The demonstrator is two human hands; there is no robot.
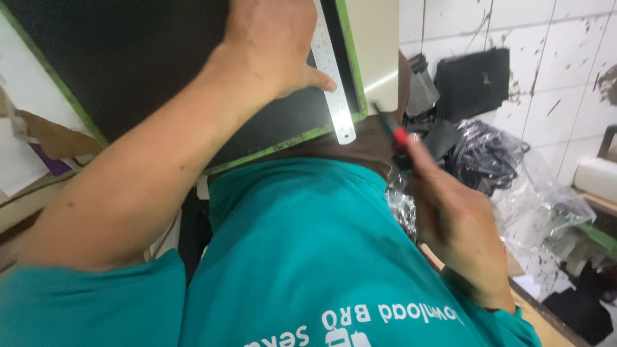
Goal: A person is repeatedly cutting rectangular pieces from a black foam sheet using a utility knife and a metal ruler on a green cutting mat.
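While motion blurs right hand [459, 222], knife [391, 128] indistinct, left hand [270, 45] cropped, ruler [334, 77].

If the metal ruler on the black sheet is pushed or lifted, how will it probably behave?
The metal ruler looks thin and straight, so it is probably stiff and light. Lying flat on the black sheet, it cannot roll, but its smooth surface may slide sideways unless the left hand presses it down.
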